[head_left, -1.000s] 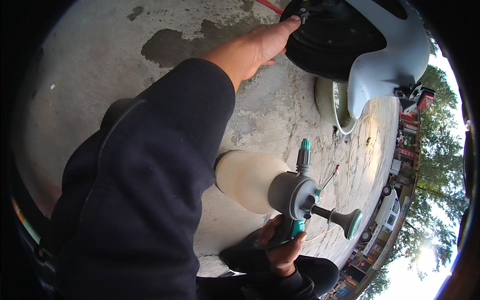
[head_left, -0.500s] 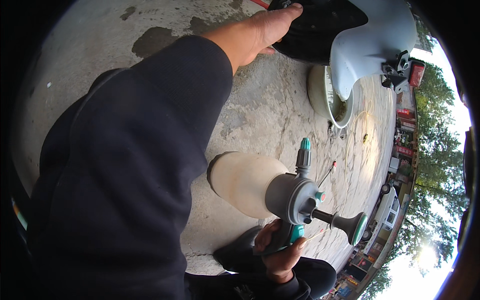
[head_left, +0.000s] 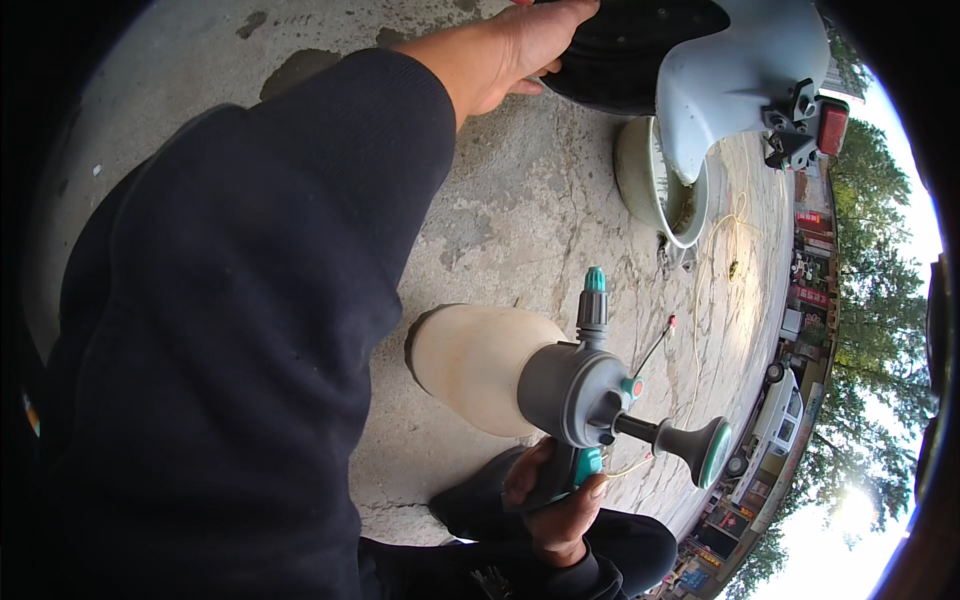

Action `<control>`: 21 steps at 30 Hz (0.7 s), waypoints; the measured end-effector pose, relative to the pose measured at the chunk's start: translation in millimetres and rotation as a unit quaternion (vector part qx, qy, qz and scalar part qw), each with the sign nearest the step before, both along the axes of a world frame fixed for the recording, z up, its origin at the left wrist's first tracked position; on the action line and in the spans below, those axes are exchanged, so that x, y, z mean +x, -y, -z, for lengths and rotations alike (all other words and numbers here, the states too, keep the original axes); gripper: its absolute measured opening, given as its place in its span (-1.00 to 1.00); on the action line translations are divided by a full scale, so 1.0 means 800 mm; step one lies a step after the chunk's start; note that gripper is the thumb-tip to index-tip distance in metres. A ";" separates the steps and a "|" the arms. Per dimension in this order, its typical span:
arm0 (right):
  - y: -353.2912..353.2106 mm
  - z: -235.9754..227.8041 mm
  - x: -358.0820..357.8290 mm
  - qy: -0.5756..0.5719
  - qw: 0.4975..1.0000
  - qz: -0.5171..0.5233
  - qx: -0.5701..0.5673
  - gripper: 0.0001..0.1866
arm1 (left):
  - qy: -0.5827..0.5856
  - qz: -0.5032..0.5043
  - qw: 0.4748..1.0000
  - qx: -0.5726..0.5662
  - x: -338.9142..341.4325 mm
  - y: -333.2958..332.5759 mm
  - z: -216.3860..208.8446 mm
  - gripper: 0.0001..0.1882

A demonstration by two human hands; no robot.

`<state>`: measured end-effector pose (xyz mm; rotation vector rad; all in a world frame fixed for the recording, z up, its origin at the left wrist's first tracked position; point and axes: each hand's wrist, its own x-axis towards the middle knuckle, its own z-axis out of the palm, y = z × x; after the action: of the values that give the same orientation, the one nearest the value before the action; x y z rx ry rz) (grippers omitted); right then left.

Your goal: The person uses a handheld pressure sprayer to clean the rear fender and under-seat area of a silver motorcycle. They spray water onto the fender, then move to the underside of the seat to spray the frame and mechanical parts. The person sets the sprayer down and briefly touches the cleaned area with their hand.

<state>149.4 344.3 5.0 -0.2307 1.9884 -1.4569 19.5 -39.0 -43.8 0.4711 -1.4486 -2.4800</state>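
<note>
My right hand (head_left: 555, 500) grips the handle of a pump sprayer (head_left: 520, 370), a cream bottle with a grey and teal top and a plunger knob sticking out to the right. My left hand (head_left: 520, 45) reaches far forward in a dark sleeve and rests against a black tyre (head_left: 640, 50) under a pale grey mudguard (head_left: 735, 70). Its fingers lie on the rubber; a grip cannot be told.
A cracked concrete floor (head_left: 520, 220) with damp patches lies below. A pale round basin (head_left: 655, 185) stands beside the wheel, with a thin yellow hose (head_left: 715, 250) trailing nearby. My dark shoe (head_left: 480, 505) shows under the sprayer. Parked vehicles and trees line the right rim.
The view has shifted so the tyre and mudguard sit higher and closer to the top edge. My left arm stretched further forward along the tyre. The sprayer stayed in my right hand.
</note>
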 end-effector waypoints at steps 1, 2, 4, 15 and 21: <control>0.000 -0.002 0.000 0.017 1.000 -0.003 0.012 -0.08 | 0.000 -0.002 1.000 0.000 0.000 0.000 0.000 -0.15; -0.001 -0.003 -0.001 0.033 0.999 -0.006 0.023 -0.08 | 0.009 0.000 1.000 0.008 -0.003 0.002 -0.001 -0.15; 0.000 -0.003 0.000 0.029 0.999 -0.008 0.026 -0.08 | 0.027 0.005 0.999 0.023 -0.009 0.006 -0.002 -0.16; 0.007 0.000 0.002 0.043 0.998 -0.011 0.038 -0.06 | -0.017 -0.002 1.000 -0.006 0.005 0.003 0.008 -0.16; 0.010 0.001 0.002 0.036 0.999 -0.022 0.035 -0.07 | 0.021 -0.007 0.999 0.030 -0.015 0.009 0.013 -0.13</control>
<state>150.6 336.4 4.3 -0.1888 1.9599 -1.3475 7.4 -46.5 -53.8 0.5478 -1.3835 -2.5232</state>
